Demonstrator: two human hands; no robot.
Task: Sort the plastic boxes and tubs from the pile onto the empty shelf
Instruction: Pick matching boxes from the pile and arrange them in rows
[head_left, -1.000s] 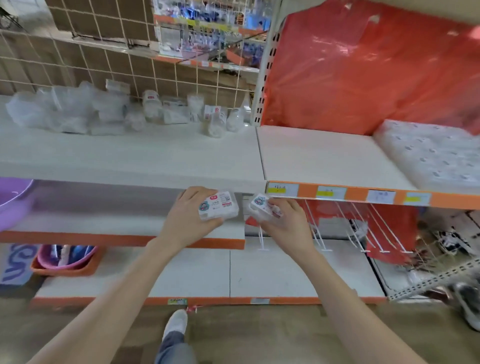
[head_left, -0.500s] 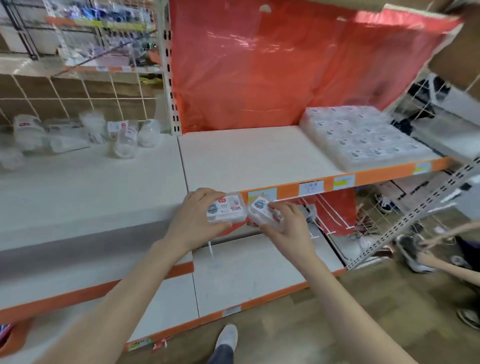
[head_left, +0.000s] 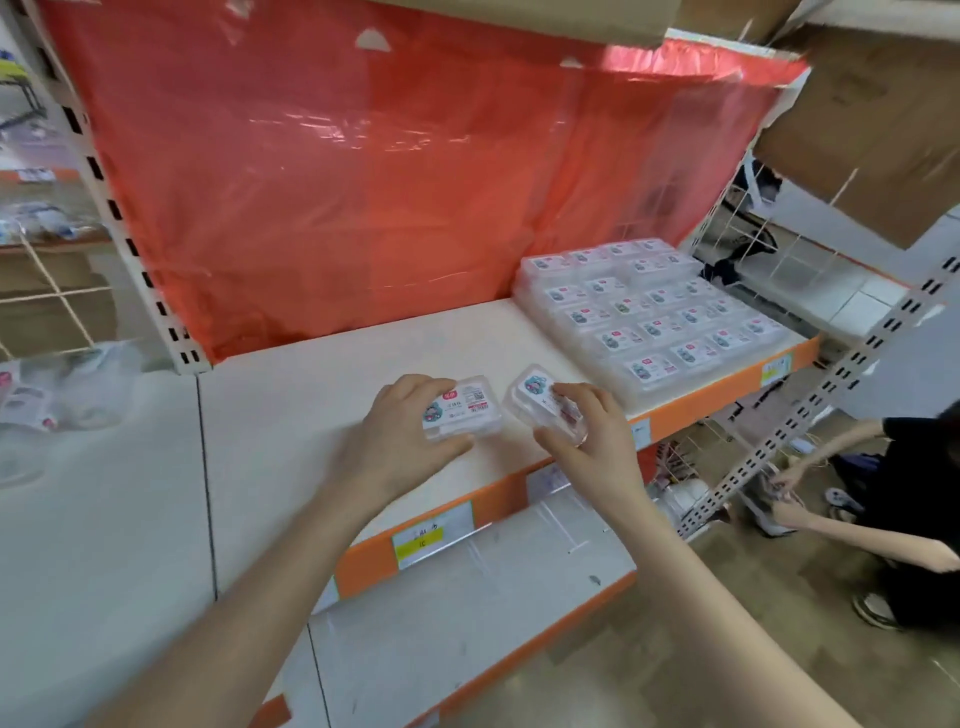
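Clear plastic box (head_left: 462, 410) in the left hand (head_left: 400, 447) sits level, label up, just above the near part of the shelf (head_left: 291, 415); a second box (head_left: 543, 402) tilts in the right hand (head_left: 597, 452) just beside it. Each grip is curled round its own box, thumb on the near side and fingers over the far edge, holding nothing else. Both boxes look light, thin-walled and smooth, so they would likely flex or pop open under a hard squeeze and slide out of a loose one. Holding them by the sides near the rim, off the glossy label, seems safest. A stacked block (head_left: 654, 317) of the same boxes fills the shelf's right end, with bare board between it and the hands, so nothing seems to block a set-down beside it. A red plastic sheet (head_left: 363, 182) hangs behind. The pile (head_left: 57, 400) of bagged tubs lies blurred on the neighbouring shelf at far left. A crouching person (head_left: 904, 499) is low at the right, well apart, and a cardboard carton (head_left: 857, 119) overhangs the block.
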